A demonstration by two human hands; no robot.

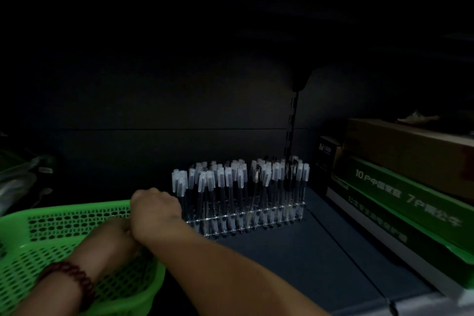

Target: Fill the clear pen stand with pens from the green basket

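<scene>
Now fetching in the green basket (64,226) at the front-left corner of the shelf (295,264); right hand (154,209) over left hand (119,228), fingers hidden, grip impossible to tell. Next, probably seeking a free hole in the crowded clear pen stand (256,215).

Very dim, murky frame, upper half near black (corners vignetted, edges soft and bowed), light falling only near the foreground.

Green basket (51,228), 8 o'clock: perforated plastic, slight sheen. Pen stand (256,215), centre: clear glossy plastic. Pen caps (220,177): frosted, translucent. Box (410,151), 3 o'clock: matt brown cardboard; beneath it, green printed carton (410,202), smooth. Shelf (295,264): dark, matt.
</scene>
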